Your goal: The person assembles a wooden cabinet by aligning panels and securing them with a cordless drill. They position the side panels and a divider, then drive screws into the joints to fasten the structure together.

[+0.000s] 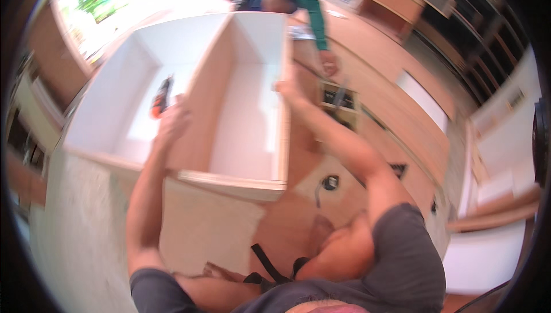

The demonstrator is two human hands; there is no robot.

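Note:
A box-shaped wooden cabinet (pixel 198 112) with white inner faces lies open side up in front of me, split by a wooden divider. My left hand (pixel 174 122) is at the divider's upper edge, its fingers closed over it, though blurred. Just beyond that hand, a black and orange hand tool (pixel 163 98) shows in the left compartment; its kind is unclear. My right hand (pixel 291 86) grips the upper edge of the cabinet's right side panel, with some fingers hidden behind it.
Across the cabinet, a person in a green sleeve (pixel 314 17) reaches down near a wooden box (pixel 340 106) of tools. A small dark round object (pixel 330 182) lies right of the cabinet. Long wooden boards (pixel 390 83) cover the right side. White panels (pixel 488 261) stand farther right.

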